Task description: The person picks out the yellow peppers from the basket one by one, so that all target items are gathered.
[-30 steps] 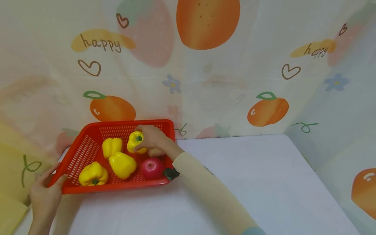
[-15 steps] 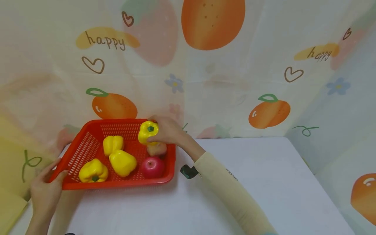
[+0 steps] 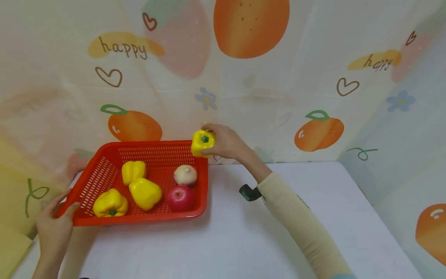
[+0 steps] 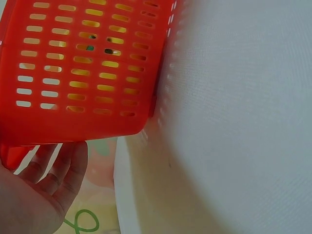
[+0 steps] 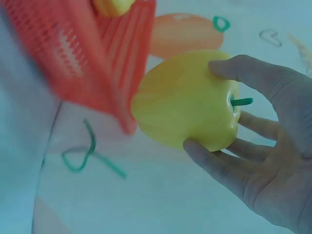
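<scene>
Head view: we see the right hand pinching a yellow pepper near its stem end, thumb and fingers spread as wide as the pepper's body. The pepper is at the back right corner of the red basket; we cannot tell whether it touches the rim. We note the left hand gripping the basket's left end, fingers curled at the rim. Inside, we record two more peppers, one at front left and one behind, a yellow pear, a pale bulb and a red apple. Beneath lies a white table; behind hangs a fruit-print cloth.
</scene>
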Demonstrator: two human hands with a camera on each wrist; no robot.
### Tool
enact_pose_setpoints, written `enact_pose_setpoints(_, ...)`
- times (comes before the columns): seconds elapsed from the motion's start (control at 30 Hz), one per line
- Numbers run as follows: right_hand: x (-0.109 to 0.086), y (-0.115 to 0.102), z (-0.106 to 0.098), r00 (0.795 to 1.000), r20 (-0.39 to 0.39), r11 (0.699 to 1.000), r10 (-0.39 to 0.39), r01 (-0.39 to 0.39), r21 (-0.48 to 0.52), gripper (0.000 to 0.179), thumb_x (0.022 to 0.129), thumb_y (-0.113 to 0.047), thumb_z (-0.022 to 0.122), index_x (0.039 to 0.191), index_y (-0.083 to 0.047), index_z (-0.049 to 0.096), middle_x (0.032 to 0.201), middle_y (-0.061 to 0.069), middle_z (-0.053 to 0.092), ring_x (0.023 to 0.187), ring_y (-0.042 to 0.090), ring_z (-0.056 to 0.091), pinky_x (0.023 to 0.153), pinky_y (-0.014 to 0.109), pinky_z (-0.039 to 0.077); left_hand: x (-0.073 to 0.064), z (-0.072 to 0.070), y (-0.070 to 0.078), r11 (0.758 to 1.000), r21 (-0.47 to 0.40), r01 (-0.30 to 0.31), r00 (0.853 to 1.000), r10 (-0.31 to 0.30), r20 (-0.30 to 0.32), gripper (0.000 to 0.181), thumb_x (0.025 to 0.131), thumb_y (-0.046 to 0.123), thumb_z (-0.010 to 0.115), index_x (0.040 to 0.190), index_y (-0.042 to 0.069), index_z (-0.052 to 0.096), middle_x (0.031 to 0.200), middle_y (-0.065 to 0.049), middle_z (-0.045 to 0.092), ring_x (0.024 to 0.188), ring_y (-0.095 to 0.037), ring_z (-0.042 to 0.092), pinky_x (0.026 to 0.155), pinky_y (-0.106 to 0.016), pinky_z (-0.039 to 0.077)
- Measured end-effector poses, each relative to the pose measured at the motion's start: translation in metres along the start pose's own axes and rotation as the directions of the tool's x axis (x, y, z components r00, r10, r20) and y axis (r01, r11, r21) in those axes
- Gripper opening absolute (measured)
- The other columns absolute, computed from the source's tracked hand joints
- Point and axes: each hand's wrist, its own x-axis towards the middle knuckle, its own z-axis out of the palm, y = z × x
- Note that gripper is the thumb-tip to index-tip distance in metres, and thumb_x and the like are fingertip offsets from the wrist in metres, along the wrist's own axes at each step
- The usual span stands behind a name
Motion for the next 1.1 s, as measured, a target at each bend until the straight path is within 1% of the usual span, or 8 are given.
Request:
enact_pose_setpoints(0.1, -0.004, 0.014, -0.003, 1.0, -0.006, 1.0, 0.017, -0.017, 0.002, 0.07, 0.078, -0.023, 0.082, 0.139, -0.009, 0.05, 0.131, 0.006, 0.057, 0.113, 0.022, 0.052, 0.096, 0.034, 0.049, 0.001, 0.001, -0.001, 1.0, -0.022, -0.002, 1.0, 0.002, -0.01, 0.046, 0.09, -0.001, 0.066, 0.132, 0.016, 0.064, 0.083, 0.019, 0.063, 0.073, 0.006, 0.057, 0.06, -0.005, 0.046)
enact_pose_setpoints(0.3, -0.011, 0.045, -0.006, 1.0, -0.009, 0.999, 0.016, -0.016, -0.048, 0.066, 0.078, -0.024, 0.081, 0.136, -0.007, 0.053, 0.129, 0.009, 0.059, 0.112, 0.025, 0.054, 0.098, 0.039, 0.047, 0.001, 0.004, -0.001, 0.999, -0.034, -0.015, 1.0, 0.014, -0.009, 0.046, 0.09, -0.001, 0.066, 0.131, 0.017, 0.065, 0.084, 0.017, 0.063, 0.075, 0.005, 0.057, 0.06, -0.006, 0.047)
enact_pose_setpoints(0.37, -0.012, 0.055, -0.005, 0.999, 0.027, 0.999, 0.029, -0.028, -0.042, 0.068, 0.079, -0.024, 0.081, 0.137, -0.006, 0.052, 0.131, 0.011, 0.058, 0.113, 0.026, 0.054, 0.099, 0.04, 0.047, 0.001, 0.004, -0.001, 0.999, -0.038, -0.016, 1.0, 0.016, -0.009, 0.046, 0.09, -0.001, 0.066, 0.132, 0.017, 0.064, 0.085, 0.016, 0.062, 0.076, 0.004, 0.057, 0.061, -0.006, 0.047)
enact_pose_setpoints(0.5, -0.015, 0.072, 0.001, 0.989, 0.14, 0.998, 0.052, -0.055, 0.015, 0.068, 0.08, -0.019, 0.08, 0.139, -0.005, 0.049, 0.133, 0.014, 0.057, 0.115, 0.028, 0.054, 0.1, 0.04, 0.047, 0.002, 0.003, -0.001, 0.999, -0.041, -0.012, 1.0, 0.011, -0.017, 0.045, 0.09, -0.001, 0.066, 0.132, 0.015, 0.064, 0.086, 0.016, 0.062, 0.077, 0.004, 0.057, 0.061, -0.005, 0.047)
enact_pose_setpoints(0.6, -0.016, 0.083, 0.007, 0.982, 0.18, 0.997, 0.053, -0.061, 0.04, 0.062, 0.08, -0.014, 0.08, 0.134, -0.002, 0.051, 0.13, 0.015, 0.058, 0.112, 0.028, 0.055, 0.1, 0.04, 0.046, 0.001, 0.001, -0.001, 0.999, -0.042, -0.009, 1.0, 0.009, -0.018, 0.045, 0.09, 0.0, 0.065, 0.132, 0.016, 0.064, 0.087, 0.017, 0.062, 0.077, 0.004, 0.057, 0.061, -0.005, 0.047)
enact_pose_setpoints(0.7, -0.018, 0.093, 0.012, 0.982, 0.179, 0.998, 0.063, -0.068, 0.019, 0.058, 0.08, -0.013, 0.08, 0.13, -0.001, 0.055, 0.126, 0.014, 0.059, 0.109, 0.028, 0.055, 0.1, 0.04, 0.046, 0.0, 0.001, -0.002, 0.999, -0.044, -0.01, 1.0, 0.009, -0.02, 0.044, 0.09, 0.0, 0.065, 0.132, 0.015, 0.064, 0.087, 0.016, 0.062, 0.077, 0.004, 0.057, 0.061, -0.005, 0.047)
enact_pose_setpoints(0.93, -0.018, 0.109, 0.023, 0.978, 0.184, 0.995, 0.095, -0.096, -0.006, 0.061, 0.081, -0.014, 0.08, 0.134, -0.001, 0.053, 0.131, 0.014, 0.057, 0.114, 0.029, 0.053, 0.104, 0.041, 0.043, -0.002, 0.003, 0.0, 1.0, -0.011, -0.028, 0.999, 0.027, -0.032, 0.045, 0.09, -0.002, 0.065, 0.132, 0.015, 0.064, 0.085, 0.017, 0.062, 0.078, 0.005, 0.056, 0.062, -0.004, 0.046)
enact_pose_setpoints(1.1, -0.018, 0.113, 0.025, 0.978, 0.185, 0.995, 0.098, -0.1, 0.002, 0.061, 0.082, -0.015, 0.08, 0.135, -0.002, 0.052, 0.133, 0.014, 0.056, 0.115, 0.029, 0.052, 0.105, 0.042, 0.043, -0.003, 0.003, 0.001, 0.999, -0.04, -0.019, 0.999, 0.018, -0.03, 0.045, 0.09, -0.002, 0.064, 0.131, 0.016, 0.065, 0.085, 0.016, 0.062, 0.078, 0.004, 0.057, 0.062, -0.005, 0.046)
